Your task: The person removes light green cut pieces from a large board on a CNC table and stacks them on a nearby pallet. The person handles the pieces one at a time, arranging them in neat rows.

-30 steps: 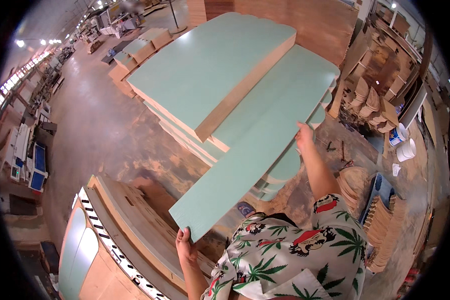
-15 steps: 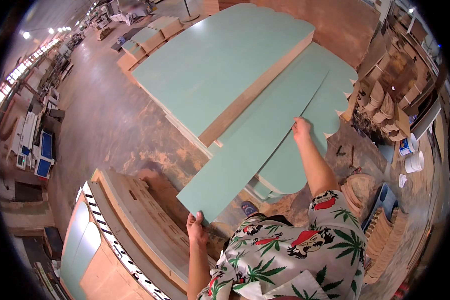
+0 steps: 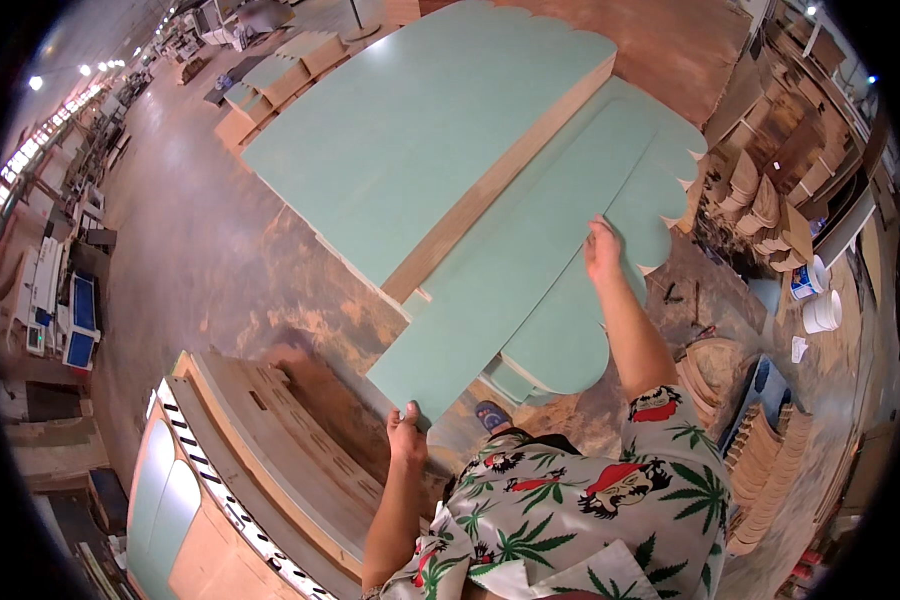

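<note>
A long pale green board (image 3: 460, 335) lies slantwise over a stack of green panels with scalloped edges (image 3: 570, 345). Its near end sticks out past the stack toward me. My left hand (image 3: 406, 433) is closed on the near corner, thumb on top and the other fingers underneath. Farther up, my right hand (image 3: 602, 248) pinches the board's right long edge, with the fingers partly hidden. Left of the board, a higher stack is topped by a large green panel (image 3: 410, 150), its brown wooden side (image 3: 500, 185) running alongside.
A curved wooden piece (image 3: 270, 440) stands close by my left arm, beside a green-and-wood panel (image 3: 185, 500). White buckets (image 3: 822, 312), stacked curved wooden parts (image 3: 770, 470) and shelving are to the right. Smaller green-topped blocks (image 3: 275, 75) sit on the floor farther off.
The long green board has slid away from me and to the right, so less of it overhangs. My left hand has moved with it, up and right; my right hand has shifted slightly farther out.
</note>
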A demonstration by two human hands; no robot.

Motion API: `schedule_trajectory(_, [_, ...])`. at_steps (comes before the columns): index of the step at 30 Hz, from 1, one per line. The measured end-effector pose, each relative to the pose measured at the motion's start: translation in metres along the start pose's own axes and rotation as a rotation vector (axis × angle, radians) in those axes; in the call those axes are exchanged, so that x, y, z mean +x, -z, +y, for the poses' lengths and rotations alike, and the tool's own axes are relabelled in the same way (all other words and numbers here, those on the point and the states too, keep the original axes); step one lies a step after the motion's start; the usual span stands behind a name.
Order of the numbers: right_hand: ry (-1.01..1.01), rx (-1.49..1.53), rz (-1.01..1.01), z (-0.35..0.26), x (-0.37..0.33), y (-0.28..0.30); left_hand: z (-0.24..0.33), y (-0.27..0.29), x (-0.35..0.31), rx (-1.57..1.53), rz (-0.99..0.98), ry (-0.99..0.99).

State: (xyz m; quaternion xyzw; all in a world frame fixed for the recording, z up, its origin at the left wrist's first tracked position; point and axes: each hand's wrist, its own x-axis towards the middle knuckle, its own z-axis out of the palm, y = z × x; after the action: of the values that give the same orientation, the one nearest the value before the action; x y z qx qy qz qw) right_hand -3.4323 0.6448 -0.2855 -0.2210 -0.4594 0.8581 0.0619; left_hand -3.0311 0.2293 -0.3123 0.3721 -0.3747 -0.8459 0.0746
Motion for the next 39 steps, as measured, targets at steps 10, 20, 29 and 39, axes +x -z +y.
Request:
schedule_trajectory(10, [0.146, -0.821, -0.059, 0.046, -0.079, -0.031, -0.012, -0.066, 0.017, 0.091, 0.132, 0.104])
schedule_trajectory(20, [0.124, -0.665, -0.27, 0.019, 0.022, -0.028, 0.006, -0.143, 0.052, 0.341, -0.014, 0.209])
schedule_trajectory(29, [0.129, -0.639, -0.359, 0.004, 0.067, -0.007, -0.001, -0.179, 0.058, 0.337, -0.018, 0.199])
schedule_trajectory(39, [0.064, -0.783, -0.287, -0.013, 0.021, -0.051, -0.015, -0.161, 0.064, 0.35, -0.069, 0.205])
